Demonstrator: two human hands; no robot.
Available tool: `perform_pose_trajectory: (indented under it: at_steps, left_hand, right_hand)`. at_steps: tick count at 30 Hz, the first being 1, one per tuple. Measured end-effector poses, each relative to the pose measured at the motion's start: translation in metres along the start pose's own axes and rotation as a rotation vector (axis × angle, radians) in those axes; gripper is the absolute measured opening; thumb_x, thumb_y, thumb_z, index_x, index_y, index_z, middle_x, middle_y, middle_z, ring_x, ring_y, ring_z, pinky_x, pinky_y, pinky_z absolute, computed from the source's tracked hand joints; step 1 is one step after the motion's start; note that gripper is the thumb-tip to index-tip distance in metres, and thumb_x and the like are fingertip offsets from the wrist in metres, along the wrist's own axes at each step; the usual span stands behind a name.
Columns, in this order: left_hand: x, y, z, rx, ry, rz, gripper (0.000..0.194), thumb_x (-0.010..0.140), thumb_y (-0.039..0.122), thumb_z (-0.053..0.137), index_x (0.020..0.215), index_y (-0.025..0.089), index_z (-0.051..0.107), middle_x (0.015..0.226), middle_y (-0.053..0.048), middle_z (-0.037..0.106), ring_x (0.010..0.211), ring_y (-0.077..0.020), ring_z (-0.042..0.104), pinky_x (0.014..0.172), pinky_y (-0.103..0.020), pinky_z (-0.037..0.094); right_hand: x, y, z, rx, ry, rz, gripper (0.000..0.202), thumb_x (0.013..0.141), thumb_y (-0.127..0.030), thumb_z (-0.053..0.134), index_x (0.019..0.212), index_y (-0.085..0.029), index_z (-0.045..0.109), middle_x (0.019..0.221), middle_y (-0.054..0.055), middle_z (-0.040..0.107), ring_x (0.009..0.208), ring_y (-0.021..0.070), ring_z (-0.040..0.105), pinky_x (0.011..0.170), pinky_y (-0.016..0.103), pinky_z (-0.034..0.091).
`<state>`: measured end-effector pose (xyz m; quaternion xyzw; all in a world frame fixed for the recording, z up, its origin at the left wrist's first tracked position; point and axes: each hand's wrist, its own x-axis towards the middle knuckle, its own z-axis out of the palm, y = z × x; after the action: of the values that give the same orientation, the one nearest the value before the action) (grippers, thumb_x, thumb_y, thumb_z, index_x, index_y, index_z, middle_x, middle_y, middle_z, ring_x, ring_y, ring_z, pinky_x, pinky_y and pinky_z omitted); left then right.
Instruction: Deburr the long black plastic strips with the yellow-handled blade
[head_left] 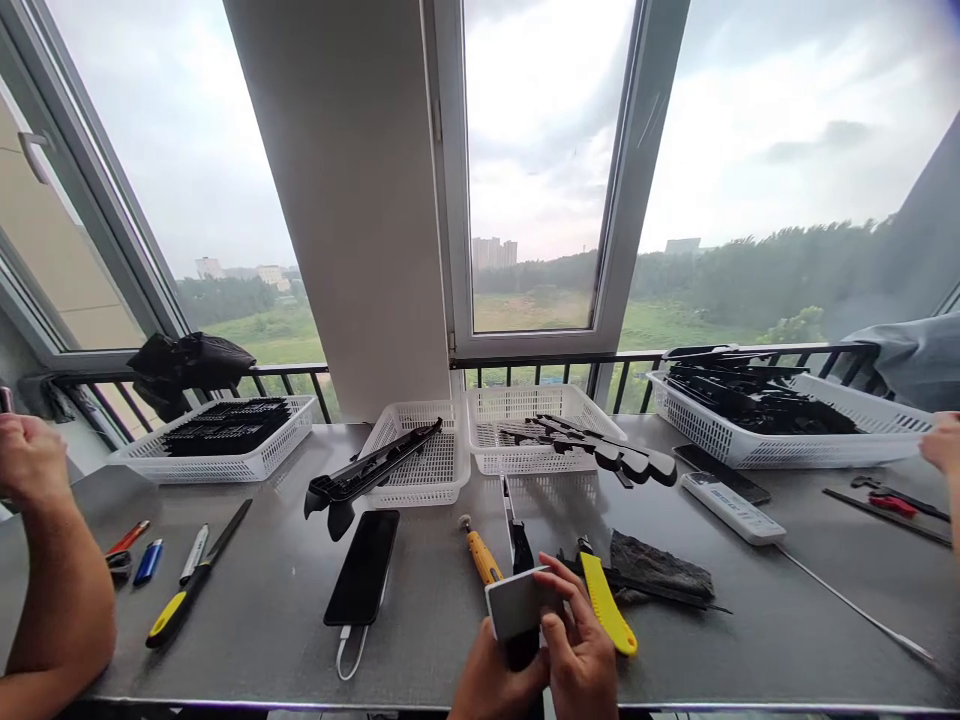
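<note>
The pale flat slab (510, 608) is held just over the bench's (262, 650) near edge; your left hand (491, 675) closes on it from below, and your right hand (577, 645) pinches its right side, fingers bent. The orange-handled tool (481, 556) and yellow cutter (606, 605) crowd either side; a black phone (364, 567) lies leftward, white baskets (416, 492) beyond.

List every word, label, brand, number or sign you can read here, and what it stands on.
No text is readable.
White pen: dark marks, too small to read.
White power strip: any lettering too blurred.
Pale flat block: none visible.
</note>
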<state>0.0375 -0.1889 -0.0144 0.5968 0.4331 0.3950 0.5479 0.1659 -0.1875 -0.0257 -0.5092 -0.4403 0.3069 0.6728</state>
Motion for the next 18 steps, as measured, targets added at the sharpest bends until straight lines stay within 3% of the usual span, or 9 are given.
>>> perform_pose_trajectory:
  at_steps: [2, 6, 7, 10, 12, 18]
  left_hand:
    - [0.000, -0.004, 0.000, 0.044, 0.027, -0.007, 0.063, 0.077, 0.064, 0.087, 0.120, 0.019, 0.080, 0.108, -0.012, 0.081, 0.109, -0.0359, 0.072, 0.104, -0.045, 0.057]
    - [0.000, -0.008, -0.002, -0.025, 0.062, -0.031, 0.066, 0.083, 0.072, 0.076, 0.125, 0.020, 0.077, 0.115, -0.013, 0.081, 0.114, -0.0363, 0.071, 0.105, -0.044, 0.056]
    - [0.000, -0.007, -0.003, -0.019, 0.068, -0.023, 0.064, 0.085, 0.072, 0.073, 0.124, 0.021, 0.077, 0.116, -0.013, 0.080, 0.114, -0.0361, 0.070, 0.106, -0.044, 0.055]
    - [-0.001, -0.003, -0.006, 0.066, 0.050, -0.004, 0.055, 0.088, 0.064, 0.071, 0.121, 0.021, 0.077, 0.118, -0.012, 0.080, 0.114, -0.0352, 0.070, 0.107, -0.044, 0.054]
    - [-0.002, 0.000, -0.007, 0.080, 0.033, -0.005, 0.053, 0.088, 0.058, 0.073, 0.126, 0.021, 0.075, 0.122, -0.011, 0.079, 0.117, -0.0349, 0.069, 0.109, -0.043, 0.053]
    - [-0.006, 0.006, -0.004, 0.022, 0.057, 0.005, 0.074, 0.086, 0.047, 0.078, 0.152, 0.019, 0.060, 0.129, -0.012, 0.077, 0.125, -0.0358, 0.068, 0.115, -0.047, 0.051]
  right_hand:
    - [-0.001, 0.003, -0.002, -0.007, 0.103, 0.043, 0.029, 0.085, -0.036, 0.067, 0.105, -0.023, 0.085, 0.139, 0.010, 0.077, 0.129, 0.0313, 0.071, 0.108, 0.041, 0.059]
    - [0.003, 0.009, -0.006, 0.021, -0.058, 0.018, 0.031, 0.086, -0.038, 0.071, 0.108, -0.023, 0.085, 0.140, 0.012, 0.077, 0.129, 0.0321, 0.071, 0.101, 0.039, 0.062]
    - [0.005, 0.009, -0.007, 0.025, -0.043, 0.017, 0.032, 0.086, -0.040, 0.071, 0.108, -0.022, 0.085, 0.140, 0.012, 0.076, 0.130, 0.0324, 0.071, 0.098, 0.038, 0.063]
    - [0.017, 0.004, -0.016, 0.013, 0.233, 0.078, 0.038, 0.085, -0.045, 0.071, 0.113, -0.021, 0.080, 0.142, 0.012, 0.074, 0.126, 0.0319, 0.071, 0.081, 0.033, 0.063]
    - [0.023, -0.004, -0.022, 0.026, 0.304, 0.107, 0.044, 0.088, -0.048, 0.072, 0.123, -0.021, 0.077, 0.149, 0.011, 0.070, 0.127, 0.0310, 0.069, 0.078, 0.031, 0.062]
    - [0.016, -0.027, -0.014, 0.059, 0.142, 0.134, 0.052, 0.082, -0.044, 0.076, 0.130, -0.024, 0.075, 0.140, 0.009, 0.074, 0.123, 0.0295, 0.071, 0.085, 0.033, 0.064]
